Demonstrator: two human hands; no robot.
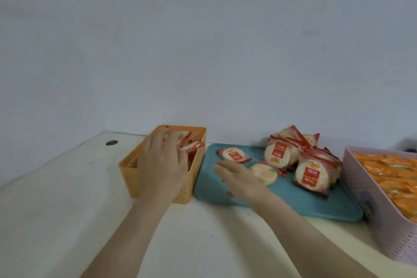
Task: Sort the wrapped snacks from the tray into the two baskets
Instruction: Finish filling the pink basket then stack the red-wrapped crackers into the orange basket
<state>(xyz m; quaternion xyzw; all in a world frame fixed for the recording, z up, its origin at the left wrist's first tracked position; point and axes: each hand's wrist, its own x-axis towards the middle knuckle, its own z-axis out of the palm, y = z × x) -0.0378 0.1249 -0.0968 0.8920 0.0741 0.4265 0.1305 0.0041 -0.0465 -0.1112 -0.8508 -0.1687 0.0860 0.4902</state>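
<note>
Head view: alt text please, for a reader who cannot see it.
The person's left hand reaches into an orange basket onto red-and-white rice cracker packs, while the open right hand hovers over a teal tray holding more packs. At the right stands a pink basket full of orange-wrapped snacks.

Off-white worktop (56, 210), with a round dark hole (112, 142) near its far left corner. Directly on it, left to right: orange perforated basket (129, 176), teal tray (304, 201) just beside it, pink perforated basket (383, 232) at the tray's right end. Can't tell whether the neighbours touch.
</note>
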